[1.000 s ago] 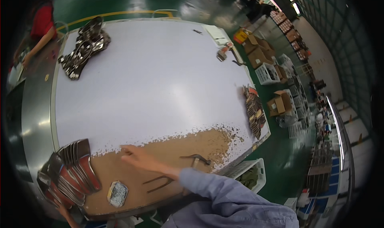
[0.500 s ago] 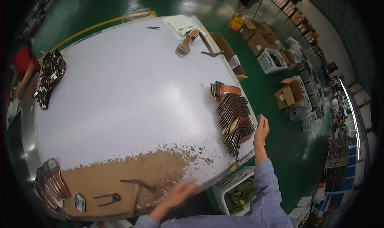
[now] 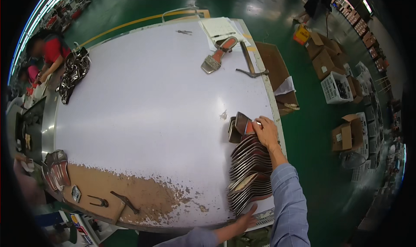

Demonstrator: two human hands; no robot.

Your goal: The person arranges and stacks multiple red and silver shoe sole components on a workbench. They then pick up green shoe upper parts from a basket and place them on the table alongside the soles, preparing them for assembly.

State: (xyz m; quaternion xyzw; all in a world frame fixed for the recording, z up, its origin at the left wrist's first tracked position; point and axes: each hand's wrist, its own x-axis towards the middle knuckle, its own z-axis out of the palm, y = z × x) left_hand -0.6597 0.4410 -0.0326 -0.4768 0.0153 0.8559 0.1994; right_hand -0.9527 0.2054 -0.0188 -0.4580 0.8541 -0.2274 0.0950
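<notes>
A long row of shoe insoles (image 3: 250,160), brown and reddish with dark edges, leans on edge at the right of the table. My right hand (image 3: 266,133) is at its far end, fingers curled onto a reddish-brown insole (image 3: 249,126); its fingertips are partly hidden. At the near end, my left hand (image 3: 246,220) is open with fingers stretched out, close beside the last insoles. Whether it touches them I cannot tell. Farther off lies a sandal (image 3: 219,55) with a glittery toe strap, beside a hammer (image 3: 250,65).
The white table (image 3: 151,100) has a worn brown patch with pincers (image 3: 98,201), another hammer (image 3: 125,202) and more insoles (image 3: 56,169). Dark shiny straps (image 3: 73,76) lie at the far left, near a person in red (image 3: 55,51). A cardboard box (image 3: 273,65) adjoins the right edge.
My right hand has moved from beside the row onto its far end. My left hand has moved right to the row's near end. The view has shifted.
</notes>
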